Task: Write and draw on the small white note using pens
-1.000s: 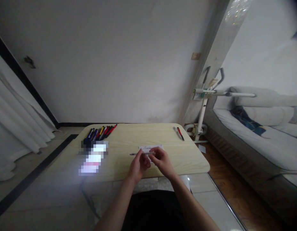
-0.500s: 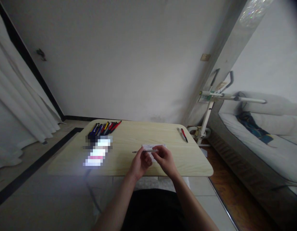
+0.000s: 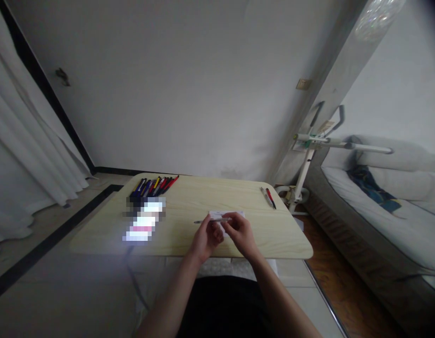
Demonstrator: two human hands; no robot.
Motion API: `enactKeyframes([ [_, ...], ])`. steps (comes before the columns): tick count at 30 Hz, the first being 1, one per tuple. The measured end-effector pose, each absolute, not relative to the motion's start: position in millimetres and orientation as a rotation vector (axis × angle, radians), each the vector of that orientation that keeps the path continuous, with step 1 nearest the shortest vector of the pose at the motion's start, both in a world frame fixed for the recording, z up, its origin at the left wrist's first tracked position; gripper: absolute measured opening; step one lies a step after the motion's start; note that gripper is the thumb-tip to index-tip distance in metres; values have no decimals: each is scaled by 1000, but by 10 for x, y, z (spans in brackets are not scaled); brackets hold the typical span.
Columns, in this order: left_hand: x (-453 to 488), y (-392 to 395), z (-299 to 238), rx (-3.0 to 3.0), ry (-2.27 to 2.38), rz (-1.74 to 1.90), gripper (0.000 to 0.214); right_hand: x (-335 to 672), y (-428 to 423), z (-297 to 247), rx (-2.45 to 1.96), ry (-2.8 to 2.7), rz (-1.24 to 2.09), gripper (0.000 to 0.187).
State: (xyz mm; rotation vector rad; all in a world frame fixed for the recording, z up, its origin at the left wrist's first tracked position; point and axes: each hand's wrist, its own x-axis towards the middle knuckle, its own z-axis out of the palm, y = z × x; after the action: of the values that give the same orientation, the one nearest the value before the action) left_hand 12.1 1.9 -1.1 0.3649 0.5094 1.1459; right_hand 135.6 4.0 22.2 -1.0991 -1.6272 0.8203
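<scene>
A slim, light-coloured pen [image 3: 220,220] lies crosswise between my two hands, above the table [image 3: 189,202]. My left hand [image 3: 206,238] is closed on its left part, and the pen's tip pokes out to the left past the thumb. At the right end, the fingers of my right hand [image 3: 239,229] pinch the pen. Beneath both hands is a white sheet of paper [image 3: 235,213] with faint marks, largely covered by them.
Several pens and markers [image 3: 156,186] lie in a row at the table's back left. Nearer me is a bright, pixelated screen [image 3: 145,225]. Two pens [image 3: 268,197] lie at the right. An exercise machine [image 3: 304,169] and a sofa [image 3: 379,211] stand beyond.
The view has shifted very slightly. Both hands keep the same hold on the pen, with no clear movement.
</scene>
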Motion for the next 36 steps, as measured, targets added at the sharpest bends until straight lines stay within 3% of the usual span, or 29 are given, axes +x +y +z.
enactKeyframes([
  [36,123,18,-43,287,428,1250,23,1434,4,272,-1119,-1727,746,19],
])
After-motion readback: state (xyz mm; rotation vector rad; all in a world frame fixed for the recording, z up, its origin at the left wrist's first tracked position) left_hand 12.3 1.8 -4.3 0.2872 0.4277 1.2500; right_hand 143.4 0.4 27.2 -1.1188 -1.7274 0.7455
